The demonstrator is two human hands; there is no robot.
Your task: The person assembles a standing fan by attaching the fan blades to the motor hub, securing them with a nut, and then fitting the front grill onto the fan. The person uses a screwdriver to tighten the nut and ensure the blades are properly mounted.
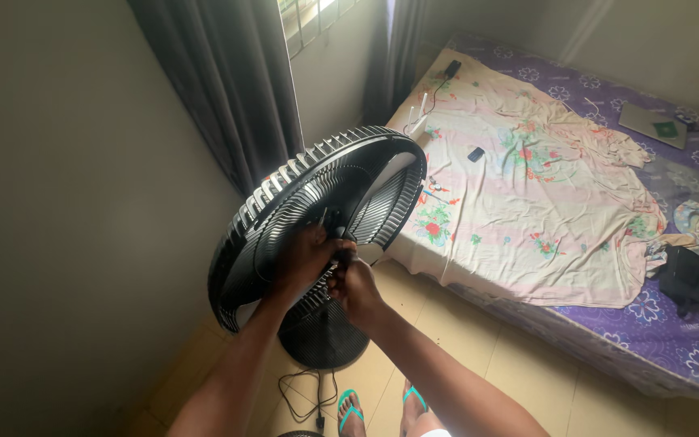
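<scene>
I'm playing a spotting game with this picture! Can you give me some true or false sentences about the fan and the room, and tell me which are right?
1. Both hands are at the middle of the black fan. True: the left hand and right hand meet at its hub.
2. The fan lies flat on the bed. False: it stands on its round base on the floor, beside the bed.
3. The person wears turquoise flip-flops. True.
4. The curtains are bright yellow. False: they are dark grey.
5. A floral sheet is spread over the bed. True.
6. The fan's cord is rolled up on the bed. False: the cord lies loose on the floor.
</scene>
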